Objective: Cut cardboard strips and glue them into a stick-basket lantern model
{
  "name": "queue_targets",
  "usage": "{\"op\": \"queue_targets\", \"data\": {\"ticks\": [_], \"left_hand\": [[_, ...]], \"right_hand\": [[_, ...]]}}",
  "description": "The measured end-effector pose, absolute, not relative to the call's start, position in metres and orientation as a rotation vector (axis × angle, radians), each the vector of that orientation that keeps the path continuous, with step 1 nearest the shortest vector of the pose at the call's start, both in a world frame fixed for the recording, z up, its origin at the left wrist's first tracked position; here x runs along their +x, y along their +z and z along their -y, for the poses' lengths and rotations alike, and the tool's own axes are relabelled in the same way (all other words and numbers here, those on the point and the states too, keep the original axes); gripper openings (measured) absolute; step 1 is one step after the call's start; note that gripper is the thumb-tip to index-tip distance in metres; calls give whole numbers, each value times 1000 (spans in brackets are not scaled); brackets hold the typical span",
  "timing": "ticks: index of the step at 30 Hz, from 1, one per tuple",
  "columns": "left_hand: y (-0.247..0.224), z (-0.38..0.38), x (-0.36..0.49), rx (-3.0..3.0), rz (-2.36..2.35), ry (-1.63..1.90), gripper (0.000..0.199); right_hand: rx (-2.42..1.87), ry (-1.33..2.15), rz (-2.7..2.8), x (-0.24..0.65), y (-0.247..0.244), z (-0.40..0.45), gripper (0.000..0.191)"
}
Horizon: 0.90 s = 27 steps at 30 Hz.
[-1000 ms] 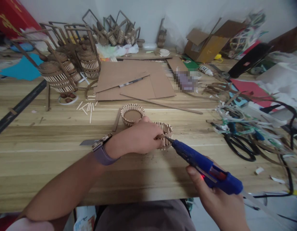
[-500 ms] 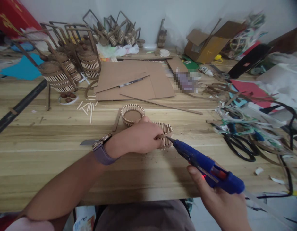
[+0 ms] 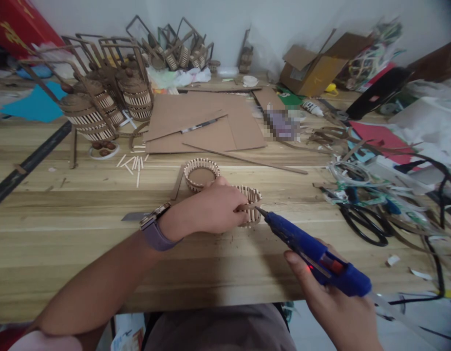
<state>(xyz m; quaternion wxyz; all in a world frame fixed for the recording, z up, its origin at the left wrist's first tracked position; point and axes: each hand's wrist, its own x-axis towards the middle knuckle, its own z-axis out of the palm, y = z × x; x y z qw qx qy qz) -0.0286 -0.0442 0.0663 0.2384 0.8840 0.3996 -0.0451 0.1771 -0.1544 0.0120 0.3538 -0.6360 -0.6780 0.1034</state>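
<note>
My left hand (image 3: 220, 205), with a watch on its wrist, pinches a small brown strip (image 3: 250, 207) over a ring of pale sticks (image 3: 255, 195). My right hand (image 3: 331, 302) is wrapped round a blue glue gun (image 3: 306, 241), whose nozzle points left at the strip's end. Just behind my left hand stands a round basket (image 3: 201, 175) with a rim of pale sticks and a brown base. Part of the stick ring is hidden by my left hand.
Flat cardboard (image 3: 211, 119) with a pen (image 3: 199, 125) on it lies behind. Finished small baskets (image 3: 88, 117) with handles stand back left, near loose sticks (image 3: 138, 163). Black-handled scissors (image 3: 364, 224), coiled strips and plastic crowd the right. A cardboard box (image 3: 313, 73) is back right.
The glue gun's nozzle has shifted very slightly right. My left hand holds its place.
</note>
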Motion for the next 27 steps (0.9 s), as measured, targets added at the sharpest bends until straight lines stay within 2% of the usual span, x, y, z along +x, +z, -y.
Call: {"op": "queue_targets", "data": {"ticks": [16,27], "left_hand": [[66,45,-28,2379,-1119,-127,30],[65,45,-28,2378,-1109,-123,29]], "right_hand": [[-1416,82,1977,179,15,146,32],[-1548,138,1853,174,12,152,44]]}}
